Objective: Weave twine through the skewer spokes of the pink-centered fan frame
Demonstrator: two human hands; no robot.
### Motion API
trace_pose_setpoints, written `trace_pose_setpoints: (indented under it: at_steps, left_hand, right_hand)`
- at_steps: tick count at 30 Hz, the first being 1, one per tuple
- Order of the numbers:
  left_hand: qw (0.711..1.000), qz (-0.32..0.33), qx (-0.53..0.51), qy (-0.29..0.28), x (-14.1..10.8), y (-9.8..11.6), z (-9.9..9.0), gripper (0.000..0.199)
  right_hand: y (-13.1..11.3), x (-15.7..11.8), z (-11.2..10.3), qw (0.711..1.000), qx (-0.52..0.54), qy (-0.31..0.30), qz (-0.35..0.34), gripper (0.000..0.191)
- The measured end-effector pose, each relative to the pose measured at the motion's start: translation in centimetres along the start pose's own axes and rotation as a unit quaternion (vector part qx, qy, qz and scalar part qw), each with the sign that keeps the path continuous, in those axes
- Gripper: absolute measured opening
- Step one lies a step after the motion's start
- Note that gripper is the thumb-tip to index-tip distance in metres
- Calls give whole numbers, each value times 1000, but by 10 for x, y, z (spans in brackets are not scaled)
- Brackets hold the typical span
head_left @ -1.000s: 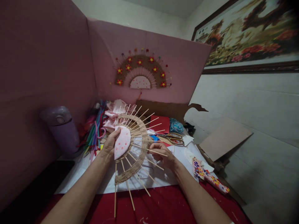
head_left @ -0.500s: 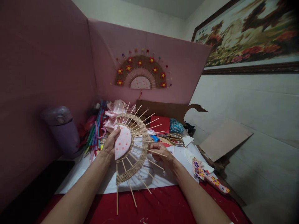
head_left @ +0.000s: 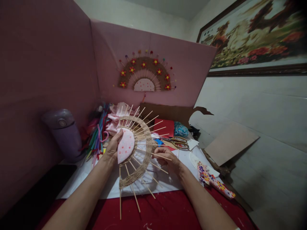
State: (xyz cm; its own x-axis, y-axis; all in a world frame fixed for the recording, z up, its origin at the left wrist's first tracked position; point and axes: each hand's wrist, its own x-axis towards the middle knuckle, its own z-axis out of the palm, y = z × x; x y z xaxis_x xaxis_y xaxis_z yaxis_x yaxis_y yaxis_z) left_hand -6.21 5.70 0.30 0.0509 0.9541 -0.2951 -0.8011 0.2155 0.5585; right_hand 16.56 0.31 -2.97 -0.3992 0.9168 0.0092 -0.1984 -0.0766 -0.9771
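Note:
My left hand [head_left: 114, 147] grips a woven half-round fan [head_left: 148, 150] by its flat inner side, thumb over the pink dotted half-circle [head_left: 126, 146]. Thin wooden sticks fan out from that centre through a band of woven tan twine, their bare tips sticking out beyond it. The fan is held tilted on its side, rounded edge to the right. At that outer edge, my right hand [head_left: 165, 156] is closed with its fingers at the band and a stick; the fingertips are partly hidden behind the fan.
Behind lie scissors [head_left: 178, 142], blue yarn [head_left: 181, 129], red card [head_left: 165, 127] and coloured pipe cleaners [head_left: 96, 137]. A purple bottle [head_left: 64, 134] stands left. Flower-patterned strips [head_left: 216, 182] lie right. A finished flowered fan [head_left: 145, 68] hangs on the pink board [head_left: 187, 73].
Almost nothing differs. Both hands keep their places on the fan, with only a very slight shift of the fan and the right fingers.

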Motion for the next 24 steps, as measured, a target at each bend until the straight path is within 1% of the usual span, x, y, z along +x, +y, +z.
trace_pose_setpoints:
  at_steps: [3, 5, 9, 16, 24]
  left_hand:
    - [999, 15, 20, -20, 4, 2, -4, 16]
    - [999, 20, 38, -30, 7, 2, -6, 16]
    - [998, 12, 59, -28, 8, 2, -8, 16]
    - [997, -16, 73, -35, 3, 3, -8, 12]
    - [997, -6, 70, -21, 6, 6, -8, 20]
  right_hand:
    - [0, 1, -2, 1000, 6, 21, -13, 15]
    - [-1, 2, -3, 999, 7, 38, -14, 17]
    - [-3, 4, -3, 998, -4, 62, -12, 22]
    - [-2, 4, -2, 998, 1, 67, -13, 22]
    - [-5, 6, -6, 996, 9, 78, -28, 25]
